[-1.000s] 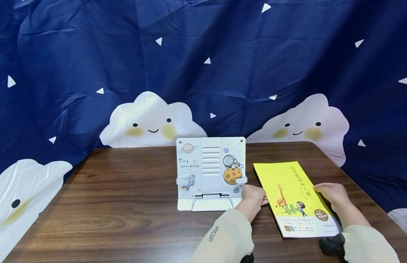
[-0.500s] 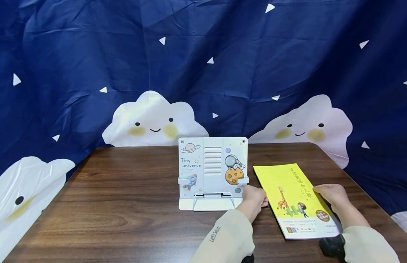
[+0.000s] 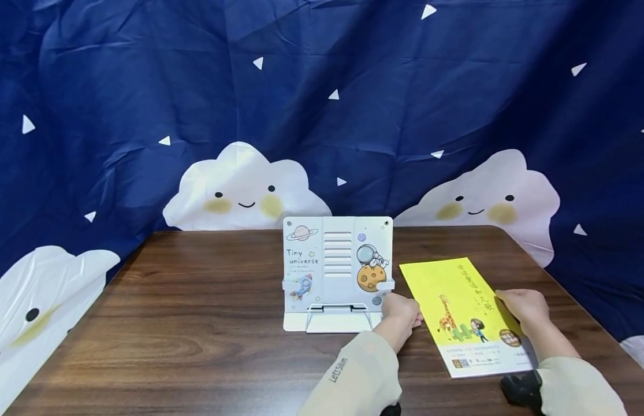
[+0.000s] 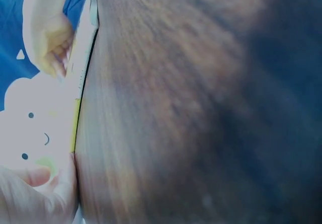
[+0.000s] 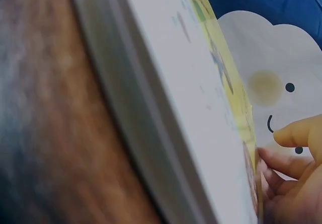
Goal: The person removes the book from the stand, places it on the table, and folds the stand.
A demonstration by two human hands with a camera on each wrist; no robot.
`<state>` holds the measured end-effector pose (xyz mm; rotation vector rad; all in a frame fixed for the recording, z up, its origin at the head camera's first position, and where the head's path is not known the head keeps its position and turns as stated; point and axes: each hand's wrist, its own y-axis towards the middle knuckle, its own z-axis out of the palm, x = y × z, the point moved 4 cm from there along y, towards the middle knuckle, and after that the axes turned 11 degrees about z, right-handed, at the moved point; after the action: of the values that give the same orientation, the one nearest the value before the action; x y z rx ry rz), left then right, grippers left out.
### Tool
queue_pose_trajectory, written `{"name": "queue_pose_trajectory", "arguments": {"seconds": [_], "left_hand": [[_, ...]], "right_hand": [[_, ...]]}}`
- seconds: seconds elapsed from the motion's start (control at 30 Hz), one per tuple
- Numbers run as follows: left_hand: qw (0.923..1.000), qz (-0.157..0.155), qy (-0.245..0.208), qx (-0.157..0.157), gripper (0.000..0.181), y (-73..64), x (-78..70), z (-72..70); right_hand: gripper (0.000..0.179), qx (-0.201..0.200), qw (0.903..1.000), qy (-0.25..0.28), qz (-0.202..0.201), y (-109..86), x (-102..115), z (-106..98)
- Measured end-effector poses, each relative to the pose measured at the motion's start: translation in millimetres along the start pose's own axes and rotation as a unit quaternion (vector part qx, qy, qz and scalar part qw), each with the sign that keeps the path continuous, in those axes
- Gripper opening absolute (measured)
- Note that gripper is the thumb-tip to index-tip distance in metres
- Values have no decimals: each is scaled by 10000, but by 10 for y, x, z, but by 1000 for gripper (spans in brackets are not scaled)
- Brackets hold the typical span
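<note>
A yellow and white softcover book (image 3: 467, 315) with a giraffe and a child on its cover lies at a slant on the right of the wooden table. My left hand (image 3: 401, 315) holds its left edge, with the lower fingers curled; in the left wrist view, the left hand (image 4: 43, 191) meets the book's edge (image 4: 75, 126). On the opposite long edge, my right hand (image 3: 527, 307) grips the book. The right wrist view shows the right hand's bent fingers (image 5: 284, 163) at that edge; their contact underneath is hidden.
A white book stand (image 3: 338, 271) with space drawings stands upright, just left of my left hand. The brown table (image 3: 197, 306) reaches back to a dark blue cloth (image 3: 301, 86) printed with clouds. Black straps (image 3: 521, 388) sit at the wrists.
The book has turned and shifted slightly, its lower right corner moving a little left. Both hands keep to its edges. The head view has swung slightly left.
</note>
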<state>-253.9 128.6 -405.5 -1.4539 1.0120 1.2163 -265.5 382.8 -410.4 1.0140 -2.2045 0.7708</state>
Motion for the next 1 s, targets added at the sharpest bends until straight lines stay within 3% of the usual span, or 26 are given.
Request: {"name": "queue_pose_trajectory", "arguments": {"seconds": [0.1,0.3,0.43,0.53,0.7,0.77,1.0], "left_hand": [[10000,0,-19,20,12,-4,4,-3],[10000,67,28,18,12,-26,4,-8],[9999,19,-115,89,14,-47,-5,0],[9992,-13,-294,264,13,-64,-12,18],[9974,107,-456,552,13,-111,-82,4],[9968,166,-471,620,13,-126,-128,-24],[9938,380,-496,922,11,-114,-302,-132]], "right_hand": [[50,-104,9995,-301,-46,-109,78,-8],[45,-234,9926,-1078,-505,-233,185,-29],[46,-301,9901,-1239,-594,-247,189,-53],[48,-392,9890,-1234,-716,-171,154,-59],[54,-796,9803,-1309,-1245,178,45,5],[56,-909,9767,-1288,-1456,227,78,23],[51,-803,9767,-835,-1807,-210,568,-38]]}}
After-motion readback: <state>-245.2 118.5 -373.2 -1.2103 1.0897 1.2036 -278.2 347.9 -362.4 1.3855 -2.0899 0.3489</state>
